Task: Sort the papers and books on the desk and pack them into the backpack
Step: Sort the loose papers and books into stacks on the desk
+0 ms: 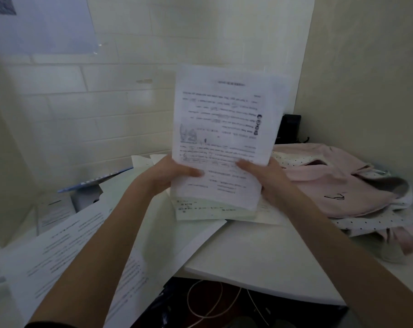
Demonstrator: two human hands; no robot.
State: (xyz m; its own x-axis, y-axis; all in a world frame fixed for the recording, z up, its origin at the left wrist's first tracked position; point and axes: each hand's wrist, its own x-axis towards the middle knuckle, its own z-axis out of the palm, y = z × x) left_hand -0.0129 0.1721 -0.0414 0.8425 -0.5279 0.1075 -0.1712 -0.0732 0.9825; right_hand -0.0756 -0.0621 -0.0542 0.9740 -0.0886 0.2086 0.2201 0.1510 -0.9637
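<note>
Above the tabletop (259,263), head view: stack of printed sheets (224,129) held upright, print upside down to the camera. Left hand (170,174) gripping the stack's lower left edge, thumb across the front page, fingers hidden behind. Right hand (267,178) gripping the lower right edge the same way, thumb on the front. Directly beneath, a second pile of papers (207,209) lying flat. More loose sheets (65,245) spread over the left side, some overhanging the near edge. Pink backpack (342,185) lying to the right near the wall corner, top opening slack, dotted lining showing. Blue-edged booklet (94,181) at left rear, tilted. White cable (207,301) below the tabletop edge.
</note>
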